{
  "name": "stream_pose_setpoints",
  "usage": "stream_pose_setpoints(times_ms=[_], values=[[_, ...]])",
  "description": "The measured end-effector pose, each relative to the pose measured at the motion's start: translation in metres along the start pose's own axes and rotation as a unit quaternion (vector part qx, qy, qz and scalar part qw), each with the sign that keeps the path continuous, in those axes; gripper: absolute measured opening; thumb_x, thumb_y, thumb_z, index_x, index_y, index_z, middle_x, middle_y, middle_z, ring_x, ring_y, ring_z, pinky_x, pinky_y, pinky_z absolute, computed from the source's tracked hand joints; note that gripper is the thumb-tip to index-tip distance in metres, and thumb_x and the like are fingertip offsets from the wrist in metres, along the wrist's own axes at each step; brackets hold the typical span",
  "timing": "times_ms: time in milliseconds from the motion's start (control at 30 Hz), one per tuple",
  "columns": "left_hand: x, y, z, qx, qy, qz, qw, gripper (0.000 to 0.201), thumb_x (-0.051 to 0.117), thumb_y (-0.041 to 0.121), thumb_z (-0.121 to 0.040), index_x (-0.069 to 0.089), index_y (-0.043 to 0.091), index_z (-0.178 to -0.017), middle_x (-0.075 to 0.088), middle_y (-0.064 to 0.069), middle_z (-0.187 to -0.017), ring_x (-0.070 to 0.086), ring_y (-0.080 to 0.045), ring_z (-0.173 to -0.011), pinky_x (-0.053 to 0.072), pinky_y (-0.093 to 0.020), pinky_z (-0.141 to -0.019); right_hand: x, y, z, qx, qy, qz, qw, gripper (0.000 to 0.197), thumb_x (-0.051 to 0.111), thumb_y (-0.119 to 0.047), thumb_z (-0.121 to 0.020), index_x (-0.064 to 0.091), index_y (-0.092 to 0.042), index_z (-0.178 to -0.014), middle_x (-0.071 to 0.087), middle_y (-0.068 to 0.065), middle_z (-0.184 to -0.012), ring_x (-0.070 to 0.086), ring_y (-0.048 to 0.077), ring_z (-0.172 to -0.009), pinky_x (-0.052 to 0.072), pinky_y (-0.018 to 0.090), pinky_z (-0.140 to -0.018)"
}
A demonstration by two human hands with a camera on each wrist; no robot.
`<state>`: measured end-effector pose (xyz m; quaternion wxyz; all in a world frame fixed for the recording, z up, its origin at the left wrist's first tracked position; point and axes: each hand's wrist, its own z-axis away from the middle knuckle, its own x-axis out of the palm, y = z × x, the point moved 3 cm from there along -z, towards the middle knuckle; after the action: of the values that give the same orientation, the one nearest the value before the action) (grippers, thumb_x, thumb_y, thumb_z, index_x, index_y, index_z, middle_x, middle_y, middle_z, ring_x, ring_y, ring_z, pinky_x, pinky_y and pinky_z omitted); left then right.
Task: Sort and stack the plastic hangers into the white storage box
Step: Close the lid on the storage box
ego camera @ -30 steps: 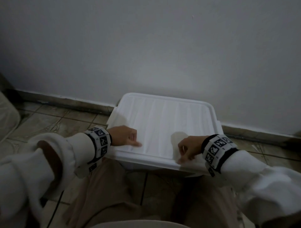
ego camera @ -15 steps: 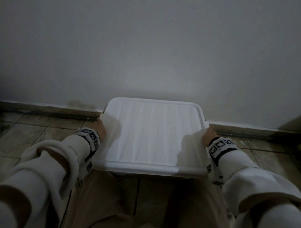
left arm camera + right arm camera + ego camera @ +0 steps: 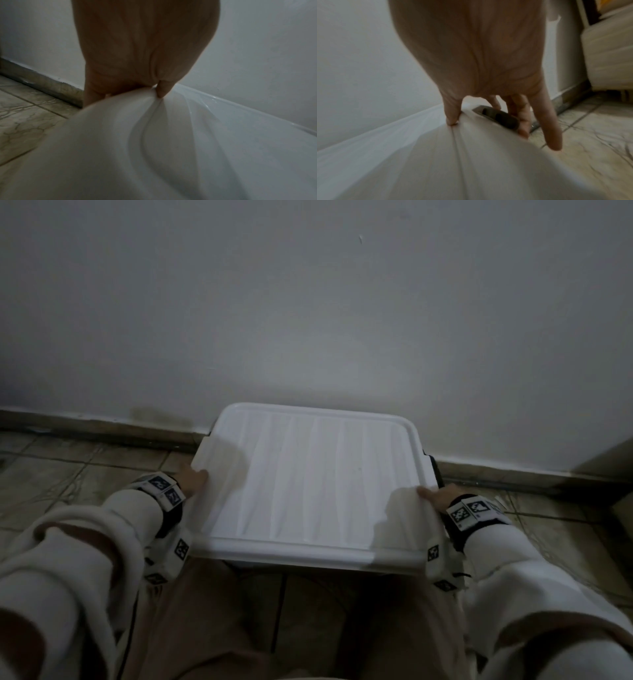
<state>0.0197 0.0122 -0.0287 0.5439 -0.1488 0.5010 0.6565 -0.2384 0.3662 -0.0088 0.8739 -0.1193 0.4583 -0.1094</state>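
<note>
Against the pale wall [image 3: 308, 302], on a tiled floor [image 3: 68, 474], sits the white storage box [image 3: 433, 470], closed under its ribbed white lid [image 3: 308, 484]. At the lid's left edge the left hand [image 3: 191, 479] grips it, thumb on top and fingers curled under the rim. On the opposite edge the right hand [image 3: 442, 496] grasps likewise, thumb on top, fingers curled around a dark latch [image 3: 500, 119]. Both wrists carry marker-printed bands [image 3: 474, 510]. Tan-trousered knees [image 3: 212, 611] press close beneath the lid's near edge. No hangers are visible.
</note>
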Motion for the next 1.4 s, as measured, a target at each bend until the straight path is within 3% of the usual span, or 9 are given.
stream_pose_setpoints(times_ms=[233,300,400,667,800,900,1000,1267,1400], values=[[0.001,-0.006,-0.007,0.001,0.002,-0.018,1.0,0.06,0.042,0.023,-0.098,0.015,-0.004,-0.145,0.028,-0.025,-0.147,0.033,-0.04,-0.133,0.028,-0.037,-0.107,-0.006,-0.013,0.006,0.003,0.101,0.047,0.994,0.055,0.061,-0.032,-0.088,0.041,0.004,-0.125,0.055,0.019,-0.124,0.055,0.033,-0.114,0.045,0.036,-0.088],[-0.002,-0.009,-0.011,0.007,0.002,-0.005,1.0,0.066,0.047,0.025,-0.096,0.013,-0.001,-0.146,0.029,-0.024,-0.148,0.035,-0.04,-0.132,0.028,-0.041,-0.11,-0.004,-0.02,0.012,-0.004,0.125,0.069,0.99,0.029,0.051,-0.02,-0.094,0.051,0.002,-0.113,0.061,0.018,-0.115,0.059,0.031,-0.107,0.046,0.034,-0.081],[-0.008,-0.01,-0.01,-0.02,0.032,-0.032,0.999,0.077,0.053,0.033,-0.093,0.01,-0.001,-0.147,0.028,-0.024,-0.148,0.033,-0.04,-0.133,0.029,-0.042,-0.109,-0.004,-0.029,0.022,-0.025,0.141,0.146,0.979,0.025,0.042,-0.017,-0.096,0.064,-0.006,-0.102,0.066,0.009,-0.109,0.063,0.023,-0.101,0.046,0.027,-0.076],[-0.023,-0.009,-0.006,-0.021,0.022,-0.108,0.994,0.074,0.059,0.054,-0.083,0.045,0.002,-0.134,0.051,-0.02,-0.133,0.051,-0.034,-0.119,0.042,-0.035,-0.097,0.014,-0.039,0.023,-0.001,0.1,0.155,0.983,0.021,0.049,-0.015,-0.09,0.069,-0.011,-0.096,0.068,0.004,-0.097,0.066,0.021,-0.089,0.055,0.028,-0.076],[-0.022,0.001,-0.001,0.002,0.019,-0.078,0.997,0.068,0.062,0.038,-0.086,0.039,0.001,-0.138,0.047,-0.019,-0.138,0.05,-0.032,-0.122,0.04,-0.033,-0.095,0.025,-0.037,0.018,-0.014,0.099,0.119,0.988,0.022,0.051,-0.012,-0.088,0.068,-0.009,-0.101,0.066,0.007,-0.099,0.065,0.027,-0.095,0.054,0.027,-0.064],[-0.018,0.006,0.005,0.0,0.013,-0.075,0.997,0.068,0.053,0.028,-0.094,0.02,-0.006,-0.142,0.031,-0.02,-0.147,0.038,-0.031,-0.132,0.034,-0.033,-0.106,0.021,-0.039,0.02,-0.008,0.106,0.053,0.993,0.02,0.05,-0.012,-0.089,0.063,-0.016,-0.074,0.066,0.002,-0.09,0.066,0.02,-0.09,0.057,0.03,-0.073],[-0.014,0.01,0.007,0.01,0.031,-0.062,0.998,0.06,0.054,0.019,-0.093,0.026,-0.004,-0.14,0.035,-0.02,-0.145,0.04,-0.034,-0.131,0.035,-0.037,-0.105,0.024,-0.036,0.023,-0.037,0.113,0.052,0.992,0.018,0.048,-0.011,-0.091,0.065,-0.008,-0.087,0.063,0.01,-0.093,0.064,0.024,-0.095,0.055,0.034,-0.063],[-0.011,0.008,0.011,0.028,0.057,-0.058,0.996,0.044,0.047,0.015,-0.093,0.037,0.003,-0.134,0.047,-0.02,-0.135,0.048,-0.036,-0.121,0.039,-0.039,-0.098,0.013,-0.035,0.043,-0.069,0.164,0.053,0.983,0.022,0.044,-0.009,-0.091,0.059,-0.016,-0.078,0.064,0.0,-0.09,0.065,0.015,-0.093,0.055,0.026,-0.08],[0.004,0.007,0.029,0.045,0.083,-0.074,0.993,0.055,0.028,0.018,-0.101,0.005,0.014,-0.15,0.023,-0.018,-0.152,0.032,-0.037,-0.135,0.025,-0.045,-0.112,0.01,-0.03,0.042,-0.05,0.14,0.083,0.985,0.02,0.04,-0.008,-0.093,0.059,-0.01,-0.087,0.056,0.003,-0.08,0.062,0.019,-0.085,0.05,0.022,-0.068]])
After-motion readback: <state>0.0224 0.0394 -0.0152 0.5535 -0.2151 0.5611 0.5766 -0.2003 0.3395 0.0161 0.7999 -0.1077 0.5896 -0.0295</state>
